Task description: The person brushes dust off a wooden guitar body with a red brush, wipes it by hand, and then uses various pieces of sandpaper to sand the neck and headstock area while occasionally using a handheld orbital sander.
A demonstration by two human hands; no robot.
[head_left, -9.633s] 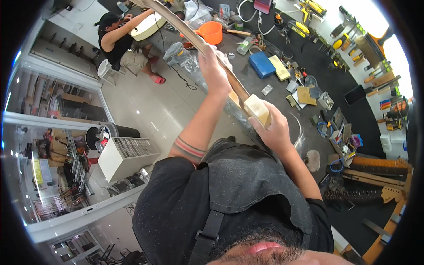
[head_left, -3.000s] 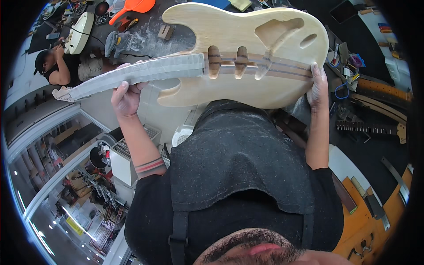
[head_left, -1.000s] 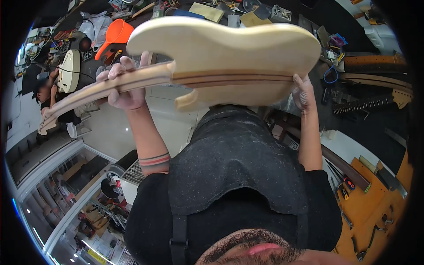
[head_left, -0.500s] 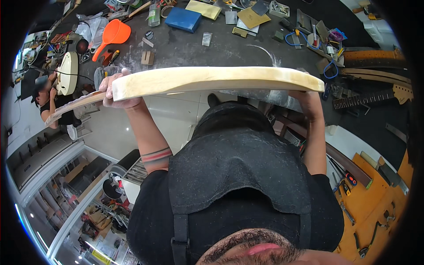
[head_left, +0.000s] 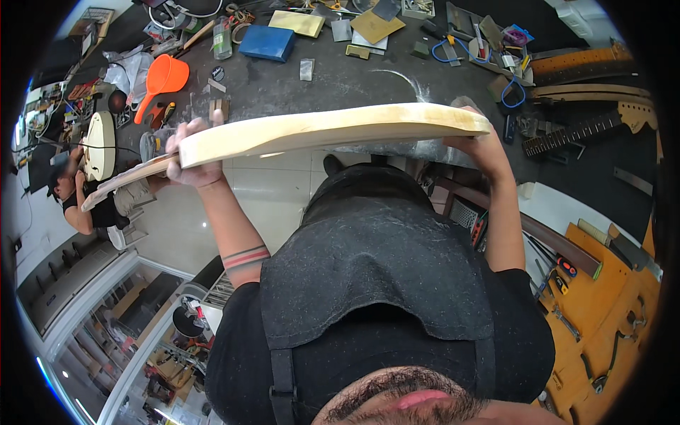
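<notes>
Balance between both hands was, I judged, most important for holding the guitar [head_left: 319,124] well, with its edges clear of the bench [head_left: 333,78]. My left hand [head_left: 198,175] curled round the neck [head_left: 138,173] beside the body, fingers slightly spread; my right hand [head_left: 489,150] pinched the opposite end. The guitar was in the air by the bench's near edge, pale, bare wood, seen edge-on.

Smooth, matt wood forms the guitar body [head_left: 326,123], dust-specked matt cloth the apron [head_left: 375,262], smooth plastic the dipper [head_left: 168,75].
</notes>
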